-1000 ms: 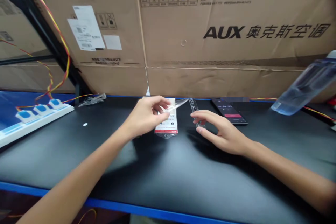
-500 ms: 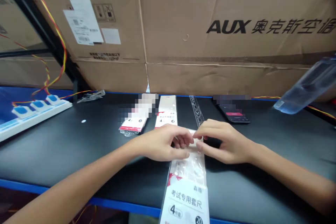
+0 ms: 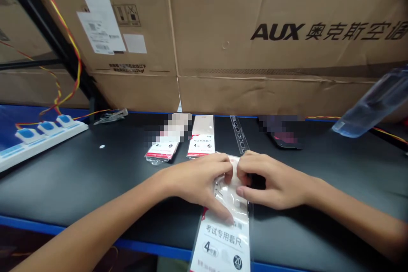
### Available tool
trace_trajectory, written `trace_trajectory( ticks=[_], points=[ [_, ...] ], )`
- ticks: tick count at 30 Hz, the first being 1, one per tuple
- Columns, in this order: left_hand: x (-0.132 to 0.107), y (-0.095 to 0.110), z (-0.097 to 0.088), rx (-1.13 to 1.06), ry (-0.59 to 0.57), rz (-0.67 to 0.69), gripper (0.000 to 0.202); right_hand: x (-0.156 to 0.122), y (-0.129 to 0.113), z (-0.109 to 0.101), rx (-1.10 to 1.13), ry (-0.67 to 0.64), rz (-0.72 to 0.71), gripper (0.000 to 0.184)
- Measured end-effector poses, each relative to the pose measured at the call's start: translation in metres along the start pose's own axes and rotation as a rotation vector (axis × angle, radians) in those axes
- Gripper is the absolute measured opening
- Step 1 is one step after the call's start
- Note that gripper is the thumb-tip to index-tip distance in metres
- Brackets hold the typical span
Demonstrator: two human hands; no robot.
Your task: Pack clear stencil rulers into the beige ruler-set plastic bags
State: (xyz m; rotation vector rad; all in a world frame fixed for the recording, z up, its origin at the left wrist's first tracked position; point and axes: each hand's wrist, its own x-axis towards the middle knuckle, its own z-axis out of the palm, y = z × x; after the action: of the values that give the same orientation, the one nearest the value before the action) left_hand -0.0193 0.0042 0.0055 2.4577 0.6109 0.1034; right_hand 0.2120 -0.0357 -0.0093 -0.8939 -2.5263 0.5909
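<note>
My left hand (image 3: 199, 182) and my right hand (image 3: 270, 180) meet over the clear plastic sleeve (image 3: 231, 191) of a ruler set packet, pinching its upper end from both sides. Its white card (image 3: 219, 242), printed with red and black text, hangs over the table's near edge. Two similar packets (image 3: 200, 136) (image 3: 162, 153) lie just beyond my left hand, the further-left one partly blurred. A clear plastic ruler (image 3: 238, 134) with cut-out shapes lies flat above my right hand.
A black tabletop (image 3: 70, 174) with a blue edge holds a blurred phone (image 3: 285, 136), a white power strip with blue switches (image 3: 41, 134) and a tilted clear water bottle (image 3: 371, 108). Large cardboard boxes (image 3: 255, 42) and red-yellow wires stand behind.
Compared with a second ago, my hands have come together on a packet near the front edge. Half a second ago they were slightly higher on it; now my left fingers reach further over the sleeve.
</note>
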Motion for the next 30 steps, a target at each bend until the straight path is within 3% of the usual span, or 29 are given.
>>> trace_trajectory(
  ticks=[5, 10, 13, 21, 30],
  points=[
    [-0.002, 0.000, -0.002, -0.009, -0.046, -0.002, 0.059, -0.001, -0.005, -0.004, -0.004, -0.101, -0.003, 0.010],
    [-0.009, -0.005, -0.005, 0.021, -0.099, 0.028, 0.107, -0.002, 0.002, -0.013, 0.047, -0.206, 0.034, 0.008],
    [-0.009, -0.009, -0.004, 0.052, -0.121, 0.001, 0.120, -0.004, 0.010, -0.017, 0.063, -0.207, 0.075, 0.009],
    [-0.003, -0.005, 0.000, 0.104, -0.070, 0.036, 0.097, -0.005, 0.019, -0.022, 0.037, -0.183, 0.111, 0.020],
    [-0.002, -0.008, 0.003, 0.089, -0.059, 0.066, 0.094, -0.005, 0.014, -0.021, 0.004, -0.214, 0.134, 0.022]
  ],
)
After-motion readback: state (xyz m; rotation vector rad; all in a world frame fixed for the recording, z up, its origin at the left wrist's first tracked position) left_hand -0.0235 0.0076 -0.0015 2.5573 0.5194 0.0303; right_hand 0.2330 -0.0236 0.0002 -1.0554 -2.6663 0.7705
